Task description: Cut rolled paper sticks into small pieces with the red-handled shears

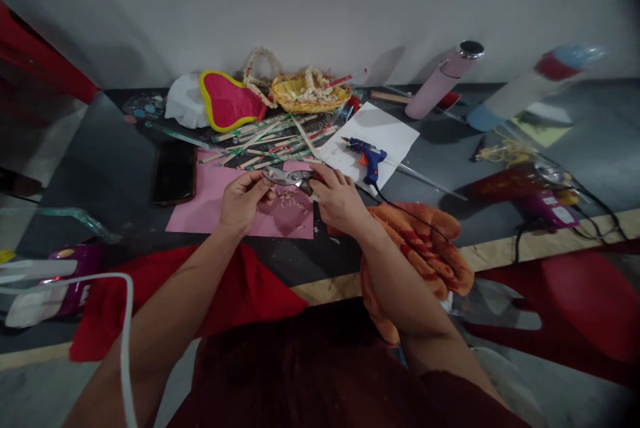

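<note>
My right hand (341, 200) is wrapped round the handles of metal pruning shears (290, 177), whose blades point left. My left hand (245, 199) has its fingers pinched together at the blade tips; what they hold is too small to name. Both hands are above a pink sheet (195, 209), with small pale cut pieces (291, 202) scattered on it under the shears. Behind the hands lie several wooden chopsticks, some in green-and-red printed wrappers (270, 142).
A black phone (175, 173) lies left of the sheet. A blue glue gun (369, 158) rests on white paper (393, 131). Behind are a yellow basket (310, 96) and a pink bottle (443, 81). An orange towel (420, 241) lies by my right forearm, a red cloth (250, 288) by my left.
</note>
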A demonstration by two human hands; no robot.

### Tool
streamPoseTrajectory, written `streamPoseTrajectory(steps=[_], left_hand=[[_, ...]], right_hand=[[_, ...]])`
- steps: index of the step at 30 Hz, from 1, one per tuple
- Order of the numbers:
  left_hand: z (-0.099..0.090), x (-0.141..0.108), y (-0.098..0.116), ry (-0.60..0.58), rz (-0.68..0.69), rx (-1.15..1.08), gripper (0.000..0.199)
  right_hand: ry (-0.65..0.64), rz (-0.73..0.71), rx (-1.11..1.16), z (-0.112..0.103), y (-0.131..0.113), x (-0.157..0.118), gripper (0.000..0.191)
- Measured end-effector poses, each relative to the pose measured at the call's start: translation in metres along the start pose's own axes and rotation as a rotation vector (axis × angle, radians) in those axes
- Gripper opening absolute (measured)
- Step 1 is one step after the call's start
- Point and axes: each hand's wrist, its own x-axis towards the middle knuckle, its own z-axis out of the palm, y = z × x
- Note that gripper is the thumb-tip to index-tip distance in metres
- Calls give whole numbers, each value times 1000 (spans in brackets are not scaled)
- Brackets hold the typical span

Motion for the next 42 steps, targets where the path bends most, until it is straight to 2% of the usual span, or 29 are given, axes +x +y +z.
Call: streamPoseTrajectory(steps=[23, 34, 42], left_hand=[[0, -1, 3, -35, -11, 38, 26], [0, -2, 4, -41, 4, -11, 24], [0, -3, 3, -52, 12, 20, 22]], right_hand=[[-18, -27, 55, 2, 1, 1, 34], [42, -17, -4, 6, 0, 1, 38], [40, -28, 41, 3, 0, 1, 34]])
